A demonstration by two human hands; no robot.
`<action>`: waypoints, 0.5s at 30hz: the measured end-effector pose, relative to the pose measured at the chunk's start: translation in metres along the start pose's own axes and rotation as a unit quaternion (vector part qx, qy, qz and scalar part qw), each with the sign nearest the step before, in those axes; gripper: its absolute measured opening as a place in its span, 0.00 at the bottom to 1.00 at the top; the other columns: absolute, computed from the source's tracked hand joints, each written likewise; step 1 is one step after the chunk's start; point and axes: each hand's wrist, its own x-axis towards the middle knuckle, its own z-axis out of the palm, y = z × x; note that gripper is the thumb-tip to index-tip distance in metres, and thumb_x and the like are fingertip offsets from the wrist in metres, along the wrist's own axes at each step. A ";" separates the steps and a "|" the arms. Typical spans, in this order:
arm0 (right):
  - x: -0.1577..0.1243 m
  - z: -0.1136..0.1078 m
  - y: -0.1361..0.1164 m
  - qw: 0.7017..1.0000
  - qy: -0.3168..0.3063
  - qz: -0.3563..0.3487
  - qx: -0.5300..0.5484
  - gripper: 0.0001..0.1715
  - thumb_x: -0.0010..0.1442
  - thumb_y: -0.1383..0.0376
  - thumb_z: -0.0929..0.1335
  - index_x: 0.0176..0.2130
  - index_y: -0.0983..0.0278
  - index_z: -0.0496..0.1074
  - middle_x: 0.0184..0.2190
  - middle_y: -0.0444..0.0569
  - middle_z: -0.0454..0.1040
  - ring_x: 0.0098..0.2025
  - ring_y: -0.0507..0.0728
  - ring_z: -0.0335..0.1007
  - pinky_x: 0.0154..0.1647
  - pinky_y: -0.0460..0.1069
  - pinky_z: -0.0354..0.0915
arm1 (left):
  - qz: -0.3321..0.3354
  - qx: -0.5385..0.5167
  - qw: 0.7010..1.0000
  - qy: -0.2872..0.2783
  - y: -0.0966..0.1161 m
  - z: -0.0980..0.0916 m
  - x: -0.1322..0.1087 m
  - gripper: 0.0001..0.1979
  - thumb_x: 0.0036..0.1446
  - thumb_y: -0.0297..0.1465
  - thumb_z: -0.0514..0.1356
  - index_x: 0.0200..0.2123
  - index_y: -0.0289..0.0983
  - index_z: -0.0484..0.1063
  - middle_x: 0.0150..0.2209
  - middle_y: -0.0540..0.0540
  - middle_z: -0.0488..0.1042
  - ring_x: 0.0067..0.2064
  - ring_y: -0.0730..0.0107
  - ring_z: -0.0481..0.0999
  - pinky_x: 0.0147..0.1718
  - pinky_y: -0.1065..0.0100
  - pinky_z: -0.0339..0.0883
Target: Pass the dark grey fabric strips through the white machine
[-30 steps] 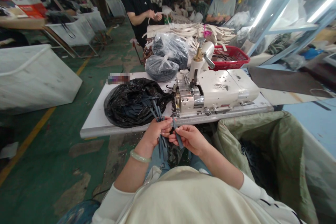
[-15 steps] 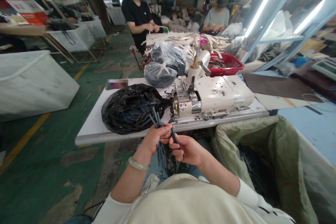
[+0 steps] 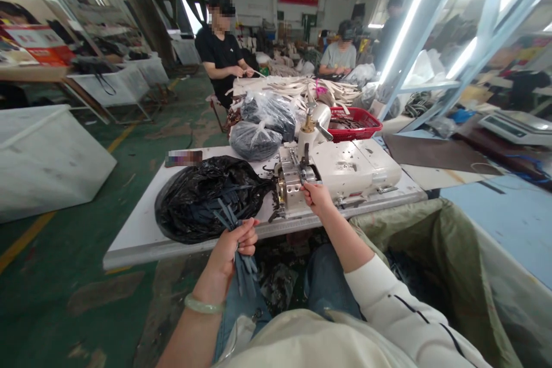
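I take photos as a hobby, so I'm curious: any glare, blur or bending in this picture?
All in the head view: a long light tube glares white at upper right; the black bag shows crinkled shine; the white bin at far left looks stretched, probably by a wide lens; the left hand is fairly clear; detail at the right hand's fingertips is too small to read.

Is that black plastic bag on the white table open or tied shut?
Open: the black plastic bag is spread apart at the top, and dark blue-grey strips show inside it.
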 end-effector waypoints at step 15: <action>-0.006 -0.023 -0.006 0.977 0.164 -0.128 -0.050 0.17 0.56 0.57 0.65 0.22 0.63 0.63 0.12 0.39 0.58 0.12 0.47 0.50 0.12 0.43 0.49 | -0.009 -0.019 1.000 -0.006 0.001 -0.005 0.000 0.13 0.43 0.31 0.71 0.30 0.28 0.75 0.14 0.60 0.49 0.17 0.87 0.47 0.12 0.85 0.43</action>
